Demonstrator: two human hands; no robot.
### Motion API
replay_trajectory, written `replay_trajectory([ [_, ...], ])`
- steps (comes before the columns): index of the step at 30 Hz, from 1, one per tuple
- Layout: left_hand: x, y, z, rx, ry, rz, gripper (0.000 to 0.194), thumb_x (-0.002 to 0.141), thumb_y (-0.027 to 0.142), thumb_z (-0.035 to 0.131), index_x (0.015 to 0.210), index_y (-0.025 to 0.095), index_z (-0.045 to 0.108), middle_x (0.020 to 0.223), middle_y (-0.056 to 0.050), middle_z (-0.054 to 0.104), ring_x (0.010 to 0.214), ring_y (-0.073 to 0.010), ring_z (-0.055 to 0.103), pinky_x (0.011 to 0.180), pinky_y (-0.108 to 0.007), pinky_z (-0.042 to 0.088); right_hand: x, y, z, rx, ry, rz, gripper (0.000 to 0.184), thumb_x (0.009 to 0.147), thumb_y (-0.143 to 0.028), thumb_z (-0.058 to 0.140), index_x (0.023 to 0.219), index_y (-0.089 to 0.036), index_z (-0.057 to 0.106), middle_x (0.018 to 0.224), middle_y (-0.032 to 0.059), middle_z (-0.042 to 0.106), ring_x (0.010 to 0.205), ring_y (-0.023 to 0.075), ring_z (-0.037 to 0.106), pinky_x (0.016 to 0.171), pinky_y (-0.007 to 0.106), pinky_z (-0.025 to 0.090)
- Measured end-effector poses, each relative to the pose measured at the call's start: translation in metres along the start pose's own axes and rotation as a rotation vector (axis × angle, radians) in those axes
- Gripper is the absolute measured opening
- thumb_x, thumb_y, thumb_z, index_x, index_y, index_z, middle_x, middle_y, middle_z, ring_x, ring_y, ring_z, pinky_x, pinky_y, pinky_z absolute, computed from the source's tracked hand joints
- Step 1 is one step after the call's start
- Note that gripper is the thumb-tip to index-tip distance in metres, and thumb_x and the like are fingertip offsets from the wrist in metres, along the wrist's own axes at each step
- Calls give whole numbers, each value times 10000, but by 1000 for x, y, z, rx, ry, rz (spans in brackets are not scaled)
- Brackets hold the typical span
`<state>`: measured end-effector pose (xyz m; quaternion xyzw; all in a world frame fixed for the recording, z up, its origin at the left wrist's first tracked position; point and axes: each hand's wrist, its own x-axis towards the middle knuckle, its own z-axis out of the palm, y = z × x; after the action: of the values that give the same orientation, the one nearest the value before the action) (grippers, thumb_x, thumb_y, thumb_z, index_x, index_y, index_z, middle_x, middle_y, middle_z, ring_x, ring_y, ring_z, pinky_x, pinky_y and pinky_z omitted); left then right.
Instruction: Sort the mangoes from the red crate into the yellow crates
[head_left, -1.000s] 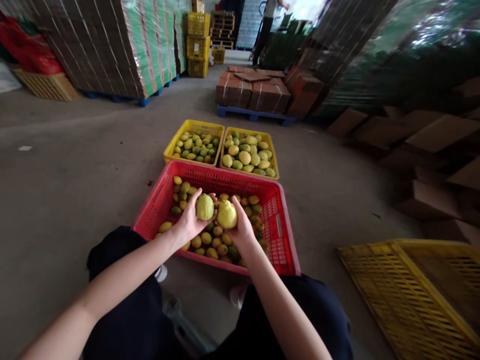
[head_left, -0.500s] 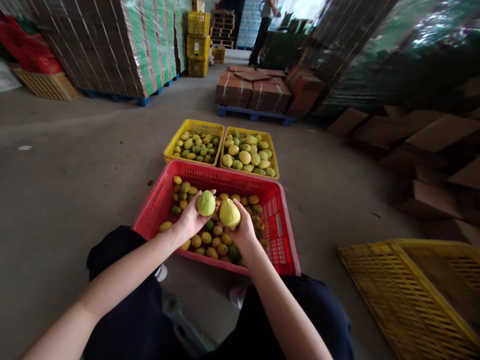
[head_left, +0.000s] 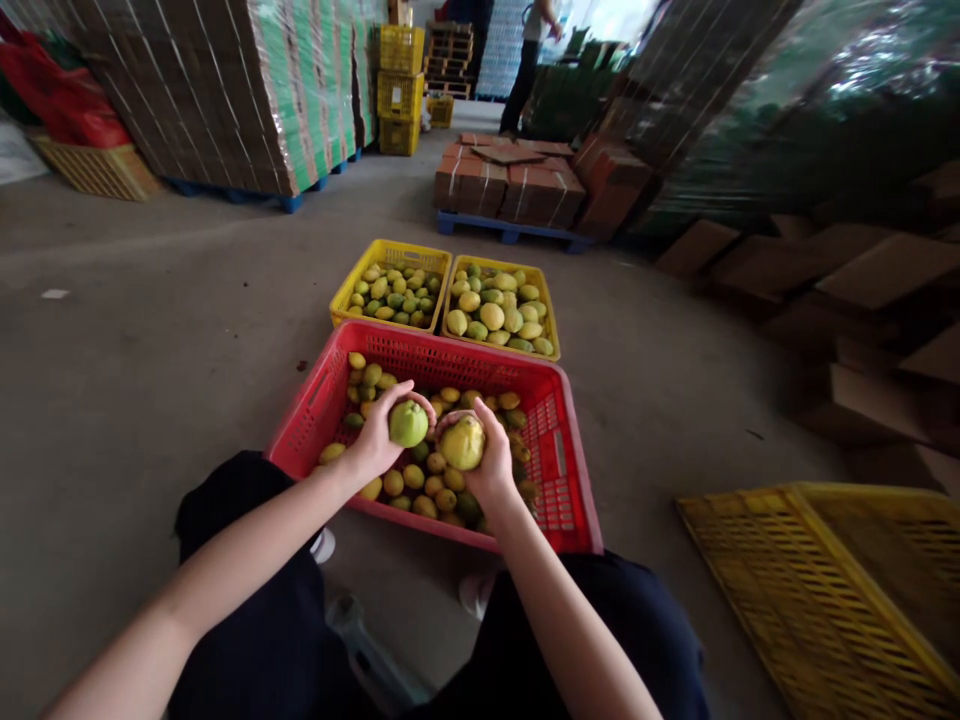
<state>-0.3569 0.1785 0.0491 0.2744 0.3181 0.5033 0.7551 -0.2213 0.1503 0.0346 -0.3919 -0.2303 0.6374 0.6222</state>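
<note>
Centre frame, above a part-full red crate (head_left: pixel 555 470), left hand (head_left: pixel 379 440) fingers clasp a green lemon (head_left: pixel 409 424), right hand (head_left: pixel 491 455) fingers a yellow lemon (head_left: pixel 463 443); two yellow crates (head_left: pixel 341 295) beyond already hold fruit.

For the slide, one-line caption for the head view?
Left hand and right hand each hold a lemon over a red crate of lemons.

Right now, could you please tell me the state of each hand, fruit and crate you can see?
left hand: closed around a green fruit
right hand: closed around a yellow fruit
red crate: partly filled with fruit
left yellow crate: holds fruit
right yellow crate: holds fruit
big yellow crate: tilted, no fruit visible
</note>
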Motion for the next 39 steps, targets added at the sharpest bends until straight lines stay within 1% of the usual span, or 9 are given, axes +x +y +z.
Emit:
replay_trajectory([
  [4, -5, -5, -4, 332, -132, 312, 373, 829, 350, 539, 558, 163, 714, 593, -42, 676, 614, -147, 604, 666, -266, 450, -5, -4, 1, -187, -51, -296, 280, 741, -360, 633, 532, -190, 712, 579, 27, 687, 609, 172, 641, 690, 296, 510],
  [10, -7, -4, -8, 432, -205, 441, 379, 853, 364, 527, 600, 184, 746, 625, -45, 692, 639, -175, 612, 698, -302, 430, -10, -10, -1, -288, -116, -362, 288, 753, -353, 612, 546, -190, 729, 574, 37, 685, 622, 196, 646, 693, 328, 505],
  [14, -11, -3, -6, 348, -212, 347, 329, 816, 310, 579, 571, 157, 737, 627, -75, 689, 644, -188, 622, 732, -302, 448, -12, -11, 1, -237, -101, -311, 251, 725, -333, 645, 522, -199, 708, 559, 31, 674, 655, 207, 656, 700, 333, 510],
  [19, -9, -3, 2, 25, -27, 96, 342, 832, 189, 565, 506, 155, 661, 600, -51, 662, 638, -160, 634, 708, -254, 473, -8, -9, 5, -48, -27, -141, 289, 737, -373, 651, 516, -187, 661, 554, 25, 658, 682, 197, 665, 695, 303, 528],
  [23, 1, 0, 5, -325, 134, -68, 309, 885, 303, 548, 633, 156, 650, 664, -13, 656, 617, -117, 629, 661, -239, 519, -3, -8, 5, 217, 5, 137, 399, 796, -541, 571, 688, -171, 678, 609, 22, 674, 585, 155, 644, 640, 287, 552],
  [26, 6, 0, 1, -452, 203, -169, 290, 903, 336, 489, 774, 143, 663, 698, -31, 662, 655, -136, 650, 674, -276, 561, 0, -9, 3, 351, 29, 229, 323, 833, -463, 536, 867, -173, 674, 727, 39, 718, 614, 159, 660, 624, 295, 564],
  [30, 5, 0, -2, -495, 187, -191, 267, 873, 222, 429, 958, 135, 667, 809, -76, 692, 803, -190, 689, 732, -334, 585, 5, -10, -2, 398, 11, 247, 262, 821, -279, 491, 980, -150, 654, 824, 80, 735, 678, 173, 673, 609, 294, 571],
  [34, 3, 6, 1, -467, 110, -177, 261, 888, 222, 438, 1006, 150, 659, 879, -80, 709, 781, -177, 698, 641, -271, 584, 9, -13, -7, 425, -12, 196, 282, 811, -313, 505, 1006, -174, 653, 752, 45, 705, 566, 133, 615, 470, 212, 512],
  [39, 9, 10, 7, -555, 131, -157, 215, 862, 184, 469, 921, 136, 670, 777, -67, 711, 758, -167, 694, 687, -275, 583, 12, -12, -9, 503, 51, 84, 224, 757, -269, 566, 956, -225, 658, 751, 9, 692, 664, 129, 644, 633, 244, 556],
])
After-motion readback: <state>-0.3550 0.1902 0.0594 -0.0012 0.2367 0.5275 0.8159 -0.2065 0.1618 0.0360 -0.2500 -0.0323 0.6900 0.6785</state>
